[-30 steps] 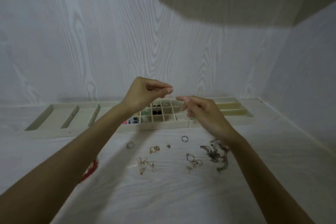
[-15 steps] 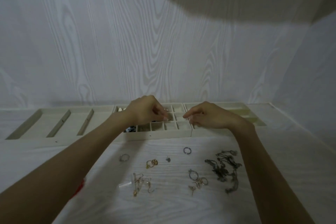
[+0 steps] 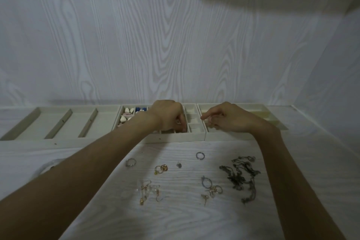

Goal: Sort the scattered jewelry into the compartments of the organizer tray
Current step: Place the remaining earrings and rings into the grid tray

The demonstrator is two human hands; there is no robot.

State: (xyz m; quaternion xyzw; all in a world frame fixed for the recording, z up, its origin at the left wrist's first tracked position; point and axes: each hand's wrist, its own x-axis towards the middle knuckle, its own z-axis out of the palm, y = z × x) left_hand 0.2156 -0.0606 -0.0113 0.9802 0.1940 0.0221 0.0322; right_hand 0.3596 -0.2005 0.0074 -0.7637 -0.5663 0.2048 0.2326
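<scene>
Metal pieces, small and light, lie loose on the white wood-grain worktop (image 3: 175, 218) near its front edge: a silver ring (image 3: 200, 155), a second ring (image 3: 130, 162), gold rings (image 3: 161, 168), hook earrings (image 3: 150, 191), a cluster of hoops (image 3: 211, 189) and a dark tangled chain (image 3: 240, 176).

Organizer tray (image 3: 175, 138) sits along the worktop's back edge, against the wall; beads (image 3: 128, 115) fill some small compartments.

Left hand (image 3: 167, 116): fingers curled down into a small near-row compartment; cannot tell whether it holds anything.

Right hand (image 3: 226, 119): loosely curled over the tray's right section, forefinger out; nothing visibly held.

Handling judgement: rings stiff, slippery on the flat; pinch at the rim with fingertips. Earrings delicate; take by the hook. Chain limp, likely to snag; lift by the bunched middle.
</scene>
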